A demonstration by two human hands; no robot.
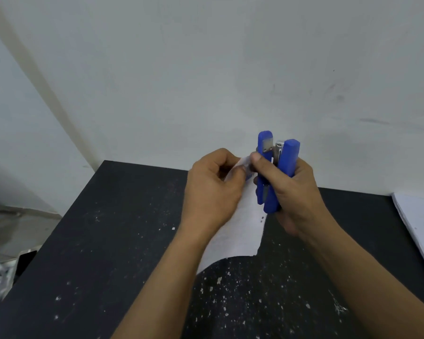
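Blue plastic stapler [274,172] stands upright in the curled right hand [291,192], mouth at twelve o'clock. At its nine o'clock, the left hand [211,189] pinches white paper sheets [240,226] over the black speckled counter [108,241], likely steadying a corner for stapling.

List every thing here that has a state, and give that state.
Stapler: upright, slightly open, gripped.
Sheet: held in the air, top corner at stapler.
Left hand: pinches sheet.
Right hand: grips stapler.
Table: black, speckled white.
Stack: lies flat at table's right edge.
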